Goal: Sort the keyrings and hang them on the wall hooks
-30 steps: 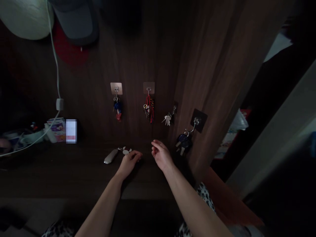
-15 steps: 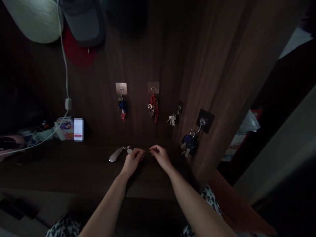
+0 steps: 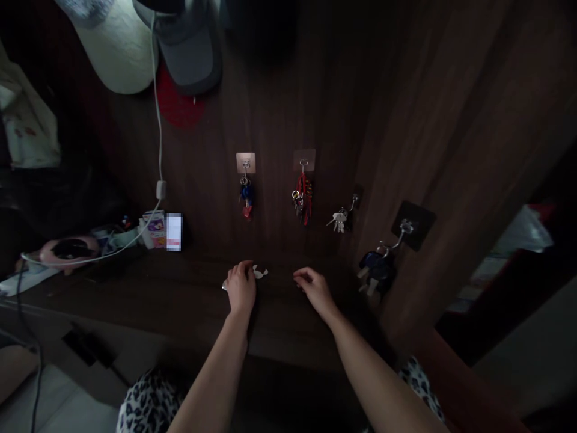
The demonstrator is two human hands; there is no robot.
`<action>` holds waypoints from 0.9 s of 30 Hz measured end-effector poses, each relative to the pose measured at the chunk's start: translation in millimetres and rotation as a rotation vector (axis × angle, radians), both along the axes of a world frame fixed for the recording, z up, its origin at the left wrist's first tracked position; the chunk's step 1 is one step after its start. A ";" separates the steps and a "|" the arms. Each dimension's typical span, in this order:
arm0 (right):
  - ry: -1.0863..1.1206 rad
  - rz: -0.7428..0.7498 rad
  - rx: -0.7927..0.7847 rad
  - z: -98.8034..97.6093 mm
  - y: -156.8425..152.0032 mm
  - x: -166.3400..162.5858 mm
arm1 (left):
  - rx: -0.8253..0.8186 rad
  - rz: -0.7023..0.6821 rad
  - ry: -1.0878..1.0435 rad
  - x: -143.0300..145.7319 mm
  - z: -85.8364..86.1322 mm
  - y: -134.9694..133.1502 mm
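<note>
My left hand [image 3: 241, 287] rests over a silver key fob [image 3: 225, 285] on the dark wooden shelf, its fingers curled round it. Only the fob's left tip shows past the hand. Some small pale keys [image 3: 260, 273] on the same keychain stick out to the right of the fingers. My right hand [image 3: 313, 287] hovers just above the shelf to the right, fingers loosely bent and slightly apart, with nothing visible in them.
On the back wall hang keys with a blue and red tag [image 3: 246, 195], a red-corded bunch [image 3: 303, 201] and silver keys [image 3: 340, 220]. Blue-headed keys [image 3: 377, 266] hang on the right panel. A lit screen [image 3: 174, 232], boxes [image 3: 155, 228] and a white cable [image 3: 161, 150] are left.
My left hand has moved left off the keys and onto the fob, covering most of it. My right hand stays near its place. The view has turned left.
</note>
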State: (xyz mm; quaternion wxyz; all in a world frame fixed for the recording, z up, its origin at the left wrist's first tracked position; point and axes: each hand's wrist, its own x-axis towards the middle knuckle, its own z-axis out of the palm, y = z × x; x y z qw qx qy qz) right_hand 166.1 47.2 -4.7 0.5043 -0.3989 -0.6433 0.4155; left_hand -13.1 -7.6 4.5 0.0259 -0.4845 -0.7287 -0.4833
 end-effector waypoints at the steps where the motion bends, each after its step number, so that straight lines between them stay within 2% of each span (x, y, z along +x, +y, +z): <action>1: -0.002 0.000 0.003 0.5 -0.5 0.0 | -0.041 0.071 0.033 -1.6 0.3 -1.2; 4: -0.003 0.001 0.002 1.7 -1.8 0.0 | -0.152 0.173 0.080 -3.9 -0.9 -2.8; 12: 0.001 0.005 0.002 1.6 -2.7 -0.1 | -0.312 0.107 0.238 -1.6 -2.7 -3.4; 21: -0.013 0.006 0.015 1.9 -3.6 -1.4 | -0.336 0.009 0.294 2.6 2.3 -7.9; 27: -0.007 0.012 0.024 -0.7 -2.6 -2.2 | -0.258 -0.070 0.272 5.5 4.5 -8.5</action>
